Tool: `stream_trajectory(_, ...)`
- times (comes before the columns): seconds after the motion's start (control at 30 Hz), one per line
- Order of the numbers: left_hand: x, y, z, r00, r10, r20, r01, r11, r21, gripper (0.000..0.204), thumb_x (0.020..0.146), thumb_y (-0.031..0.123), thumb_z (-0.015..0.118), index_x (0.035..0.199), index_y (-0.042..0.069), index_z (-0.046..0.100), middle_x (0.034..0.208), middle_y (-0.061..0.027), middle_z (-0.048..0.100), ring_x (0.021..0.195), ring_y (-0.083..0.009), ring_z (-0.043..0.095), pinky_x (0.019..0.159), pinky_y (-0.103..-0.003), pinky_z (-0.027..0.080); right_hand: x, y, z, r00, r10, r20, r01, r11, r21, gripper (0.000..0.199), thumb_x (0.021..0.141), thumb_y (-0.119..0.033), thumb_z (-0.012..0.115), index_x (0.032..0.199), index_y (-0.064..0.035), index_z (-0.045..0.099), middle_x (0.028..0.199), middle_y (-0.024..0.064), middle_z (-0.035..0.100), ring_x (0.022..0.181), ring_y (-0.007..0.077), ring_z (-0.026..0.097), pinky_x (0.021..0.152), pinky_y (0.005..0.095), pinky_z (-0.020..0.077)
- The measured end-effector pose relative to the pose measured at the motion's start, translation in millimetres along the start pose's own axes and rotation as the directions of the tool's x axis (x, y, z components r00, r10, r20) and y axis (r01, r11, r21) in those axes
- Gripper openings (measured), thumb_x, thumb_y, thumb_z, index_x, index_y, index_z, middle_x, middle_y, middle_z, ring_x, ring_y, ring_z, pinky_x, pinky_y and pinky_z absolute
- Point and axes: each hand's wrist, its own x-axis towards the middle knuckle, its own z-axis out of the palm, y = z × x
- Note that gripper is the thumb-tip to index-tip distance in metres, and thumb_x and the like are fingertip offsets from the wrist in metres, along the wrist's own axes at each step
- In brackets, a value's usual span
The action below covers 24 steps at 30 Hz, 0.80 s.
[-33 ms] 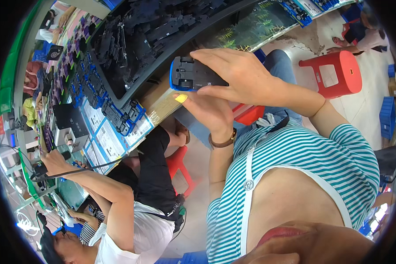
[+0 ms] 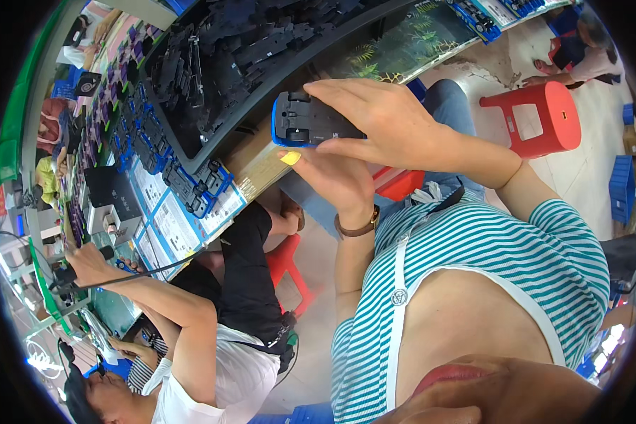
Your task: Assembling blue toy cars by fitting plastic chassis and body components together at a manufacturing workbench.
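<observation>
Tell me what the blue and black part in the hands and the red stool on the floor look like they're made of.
Blue and black part: looks like moulded plastic, a glossy blue rim around a matte black face with sharp cut-outs. It is held between the left hand and the right hand.
Red stool: probably moulded plastic too, with even colour, rounded edges, a slight sheen and a slot in the seat.

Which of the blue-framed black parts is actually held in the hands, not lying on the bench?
The blue-framed black part, gripped between the right hand above and the left hand below. The other blue-framed parts lie in rows on the bench.
</observation>
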Motion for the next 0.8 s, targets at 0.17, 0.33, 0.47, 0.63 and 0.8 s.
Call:
stream_trajectory(0.17, -1, -3, 5, 1.0, -0.014, 0.013, 0.012, 0.993, 0.114, 0.053, 0.096, 0.047, 0.035, 0.132, 0.009, 0.039, 0.129, -0.0055, 0.047, 0.118, -0.0185, 0.045, 0.099, -0.034, 0.036, -3, -11, 6, 0.999, 0.029, 0.038, -0.025, 0.995, -0.101, 0.071, 0.069, -0.022, 0.072, 0.13, -0.0018, 0.041, 0.125, 0.0182, 0.051, 0.104, 0.0346, 0.057, 0.085, 0.0367, 0.0486)
stream_trajectory(0.33, 6, 2, 6, 0.997, -0.073, 0.001, 0.072, 0.977, 0.199, 0.044, 0.096, 0.034, 0.042, 0.131, 0.007, 0.04, 0.127, -0.0065, 0.048, 0.115, -0.0166, 0.048, 0.094, -0.033, 0.042, -5, -10, 15, 0.999, 0.015, 0.03, -0.01, 0.987, -0.159, 0.071, 0.072, -0.016, 0.065, 0.132, 0.0045, 0.034, 0.135, 0.0225, 0.039, 0.115, 0.0363, 0.049, 0.092, 0.0373, 0.0448)
stream_trajectory(0.47, 9, 1, -4, 0.986, -0.164, -0.015, 0.165, 0.978, 0.127, 0.041, 0.095, 0.029, 0.044, 0.129, 0.007, 0.042, 0.124, -0.0073, 0.051, 0.112, -0.0168, 0.051, 0.092, -0.033, 0.043, -6, -10, 13, 0.993, -0.037, 0.116, 0.058, 0.981, -0.186, 0.07, 0.075, -0.014, 0.061, 0.133, 0.0081, 0.03, 0.136, 0.0263, 0.035, 0.123, 0.038, 0.041, 0.101, 0.0401, 0.0365)
stream_trajectory(0.63, 14, -2, -11, 0.964, -0.266, -0.017, 0.265, 0.962, -0.059, 0.043, 0.093, 0.019, 0.05, 0.131, 0.007, 0.035, 0.123, -0.0089, 0.047, 0.11, -0.0188, 0.051, 0.089, -0.033, 0.045, -9, -9, 14, 0.998, -0.033, 0.061, 0.043, 0.984, -0.173, 0.067, 0.074, -0.014, 0.062, 0.132, 0.0062, 0.034, 0.136, 0.0241, 0.037, 0.12, 0.0364, 0.045, 0.098, 0.0389, 0.0403)
stream_trajectory(0.8, 13, -2, 1, 0.992, -0.122, -0.018, 0.123, 0.979, 0.166, 0.043, 0.097, 0.034, 0.038, 0.129, 0.006, 0.043, 0.124, -0.0075, 0.051, 0.112, -0.0181, 0.051, 0.095, -0.034, 0.042, -11, -9, 10, 0.997, 0.075, 0.009, -0.073, 0.985, -0.157, 0.068, 0.07, -0.017, 0.068, 0.131, -0.0029, 0.041, 0.127, 0.0167, 0.05, 0.105, 0.0317, 0.057, 0.082, 0.0345, 0.0506)
